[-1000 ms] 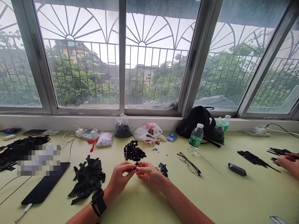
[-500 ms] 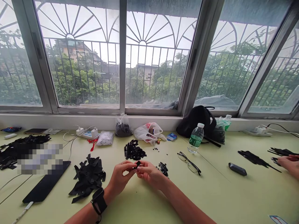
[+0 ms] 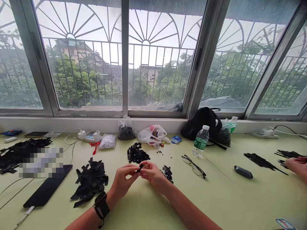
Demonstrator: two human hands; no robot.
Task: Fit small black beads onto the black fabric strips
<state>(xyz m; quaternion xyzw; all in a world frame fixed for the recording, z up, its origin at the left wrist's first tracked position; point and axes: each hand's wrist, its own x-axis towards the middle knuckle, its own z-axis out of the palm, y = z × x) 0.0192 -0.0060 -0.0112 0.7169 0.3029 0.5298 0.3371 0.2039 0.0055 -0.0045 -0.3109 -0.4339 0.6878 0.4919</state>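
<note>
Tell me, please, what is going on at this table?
The left hand and right hand together hold a small black strip over the table. A pile of strips lies to the left, small dark parts lie near the right hand, and another black pile lies beyond. At the far right, a co-worker's hand is by more black pieces.

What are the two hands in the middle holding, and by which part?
A small black piece, pinched by both left hand and right hand. Its upper end pokes out, but exactly where each one grips is hidden.
</note>
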